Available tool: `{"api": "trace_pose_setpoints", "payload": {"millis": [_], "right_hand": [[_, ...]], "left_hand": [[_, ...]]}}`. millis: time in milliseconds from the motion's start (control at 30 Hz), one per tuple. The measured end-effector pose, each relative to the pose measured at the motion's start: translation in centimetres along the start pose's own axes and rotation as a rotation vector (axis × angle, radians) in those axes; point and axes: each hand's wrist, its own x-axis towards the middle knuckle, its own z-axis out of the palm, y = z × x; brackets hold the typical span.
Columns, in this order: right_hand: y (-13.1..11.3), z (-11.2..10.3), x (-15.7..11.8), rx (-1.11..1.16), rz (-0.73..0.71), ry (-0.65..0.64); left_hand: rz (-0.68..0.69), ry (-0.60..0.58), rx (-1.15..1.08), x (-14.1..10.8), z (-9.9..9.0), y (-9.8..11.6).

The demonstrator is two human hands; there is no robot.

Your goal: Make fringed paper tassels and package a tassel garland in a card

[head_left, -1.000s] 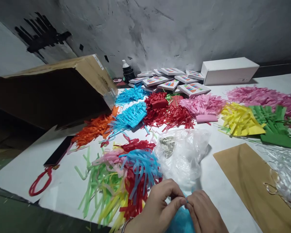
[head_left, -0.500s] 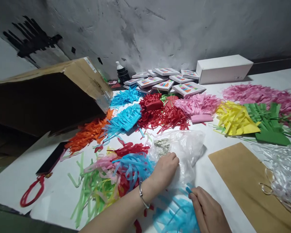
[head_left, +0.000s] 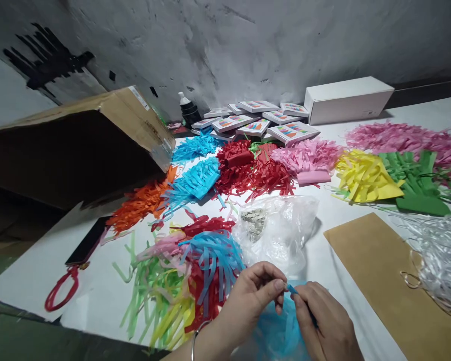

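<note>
My right hand (head_left: 321,316) pinches the twisted top of a blue paper tassel (head_left: 280,328), whose strips hang down below it. Thumb and forefinger of my left hand (head_left: 253,291) are closed at the tip of that blue twist, on something too small to make out. Just beyond my hands lies a clear plastic bag (head_left: 285,233) with small greyish pieces (head_left: 253,220) at its opening. Left of my left hand, finished-looking blue (head_left: 214,250), red, green and yellow tassels lie in a loose pile.
Fringed paper bundles in orange (head_left: 139,203), blue, red, pink, yellow (head_left: 368,183) and green cross the table. A cardboard box (head_left: 135,120) stands left, a phone (head_left: 86,243) near it. Flat boxes (head_left: 293,132) and a white box (head_left: 348,103) stand behind; brown board (head_left: 372,271) and white cords (head_left: 439,260) lie right.
My left hand has moved from the plastic bag's opening back toward me, meeting the blue twist at my right hand. My right hand keeps its hold. The view has shifted slightly.
</note>
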Motion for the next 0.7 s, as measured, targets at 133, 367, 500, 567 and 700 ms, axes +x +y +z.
{"api": "trace_pose_setpoints", "payload": {"millis": [133,367,500,567,700], "right_hand": [[-0.6,-0.3,0.0,-0.047,-0.036,-0.024],[-0.6,-1.2,-0.4,-0.108,-0.056,-0.186],[-0.7,-1.6,-0.3,-0.123,-0.052,-0.201],[-0.8,-1.7,-0.3,-0.133,-0.028,-0.192],[-1.2,-1.8,-0.5,-0.070,0.015,-0.267]], "left_hand": [[0.032,0.027,0.033,-0.6,-0.1,-0.5],[0.138,-0.018,0.169,-1.5,-0.2,-1.2],[0.222,-0.051,0.276,-1.9,-0.5,-1.6],[0.266,-0.067,0.328,-2.1,-0.7,-1.8],[0.317,-0.062,0.409,-2.3,-0.9,-1.8]]}}
